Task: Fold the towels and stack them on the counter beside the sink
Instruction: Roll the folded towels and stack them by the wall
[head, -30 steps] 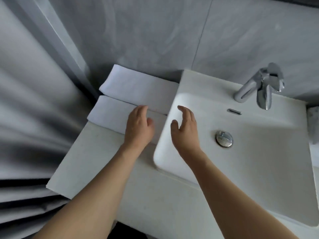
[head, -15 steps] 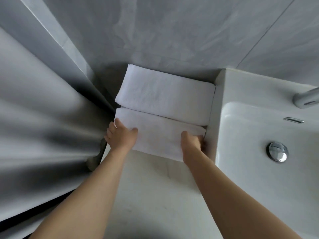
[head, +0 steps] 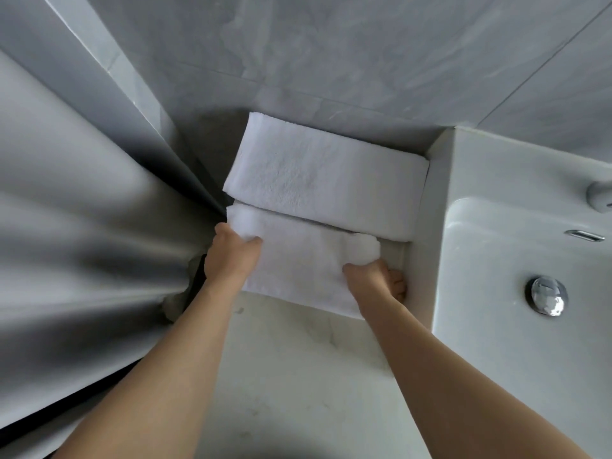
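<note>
Two folded white towels lie side by side on the pale counter [head: 291,366], left of the sink [head: 470,180]. The far towel [head: 324,180] rests flat against the grey tiled wall. The near towel [head: 298,266] is held at both ends. My left hand [head: 231,256] grips its left end, thumb on top. My right hand [head: 377,279] grips its right end, where the cloth bunches up above my fingers and the end has come away from the sink's side.
The white sink basin with its chrome drain [head: 546,294] fills the right side, and a bit of the tap [head: 599,197] shows at the edge. A grey curtain [head: 82,243] hangs close on the left. Bare counter lies in front of the towels.
Both hands moved from above the sink rim to the near towel's two ends and gripped it. Its right end has since lifted and bunched. The view swung left.
</note>
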A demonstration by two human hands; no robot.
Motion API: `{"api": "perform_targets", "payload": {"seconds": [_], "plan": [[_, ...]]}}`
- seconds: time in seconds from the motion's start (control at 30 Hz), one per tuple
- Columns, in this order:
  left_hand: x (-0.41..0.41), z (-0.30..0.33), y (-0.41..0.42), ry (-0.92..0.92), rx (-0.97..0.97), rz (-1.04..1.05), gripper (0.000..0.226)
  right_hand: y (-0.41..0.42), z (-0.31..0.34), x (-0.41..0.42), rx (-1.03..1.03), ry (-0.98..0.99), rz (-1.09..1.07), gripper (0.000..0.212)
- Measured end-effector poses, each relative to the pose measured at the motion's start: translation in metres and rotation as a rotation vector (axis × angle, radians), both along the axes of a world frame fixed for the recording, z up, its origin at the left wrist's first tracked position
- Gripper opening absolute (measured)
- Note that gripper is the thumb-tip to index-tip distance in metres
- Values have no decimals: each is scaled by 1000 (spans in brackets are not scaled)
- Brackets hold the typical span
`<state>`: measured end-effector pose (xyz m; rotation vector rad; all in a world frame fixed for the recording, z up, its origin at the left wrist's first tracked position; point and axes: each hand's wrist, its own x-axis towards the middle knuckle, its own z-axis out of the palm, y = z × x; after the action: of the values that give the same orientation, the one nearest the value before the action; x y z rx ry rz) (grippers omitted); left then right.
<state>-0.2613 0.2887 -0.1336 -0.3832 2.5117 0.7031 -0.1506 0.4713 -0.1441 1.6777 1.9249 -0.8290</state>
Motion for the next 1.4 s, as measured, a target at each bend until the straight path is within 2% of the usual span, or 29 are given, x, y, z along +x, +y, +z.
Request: {"api": "perform_targets", "payload": {"seconds": [0.1, 0.2, 0.27, 0.4, 0.5, 0.67, 0.77, 0.87, 1.0, 1.17, 1.2, 1.3, 1.33, 1.4], "plan": [[5, 10, 1, -107, 300, 147, 29, 1, 9, 7, -111, 235, -9, 40], [11, 43, 0, -372, 700, 336, 42, 8, 41, 21, -192, 483, 56, 32], [18, 67, 3, -432, 886, 319, 36, 15, 67, 37, -213, 610, 105, 29], [50, 111, 32, -394, 1197, 255, 22, 28, 115, 71, -317, 858, -41, 19], [83, 133, 64, -413, 1334, 167, 30, 46, 147, 93, -295, 962, -25, 14], [147, 153, 129, -481, 1440, -62, 37, 108, 175, 162, -259, 1056, -127, 19], [197, 159, 176, -551, 1468, -160, 55, 159, 175, 226, -234, 1067, -274, 18], [250, 153, 227, -596, 1464, -133, 56, 208, 170, 285, -210, 1044, -374, 21], [307, 152, 290, -602, 1418, -39, 34, 261, 168, 336, -182, 998, -444, 25], [335, 159, 356, -642, 1393, -45, 35, 318, 169, 367, -128, 1042, -557, 20], [338, 162, 368, -644, 1407, -54, 36, 328, 170, 372, -123, 1044, -596, 24], [349, 171, 409, -629, 1492, -42, 34, 367, 174, 389, -151, 1043, -669, 55], [355, 173, 424, -632, 1515, -27, 35, 383, 176, 397, -138, 1049, -669, 56], [367, 176, 455, -655, 1531, -30, 39, 417, 180, 412, -91, 1082, -670, 38]]}}
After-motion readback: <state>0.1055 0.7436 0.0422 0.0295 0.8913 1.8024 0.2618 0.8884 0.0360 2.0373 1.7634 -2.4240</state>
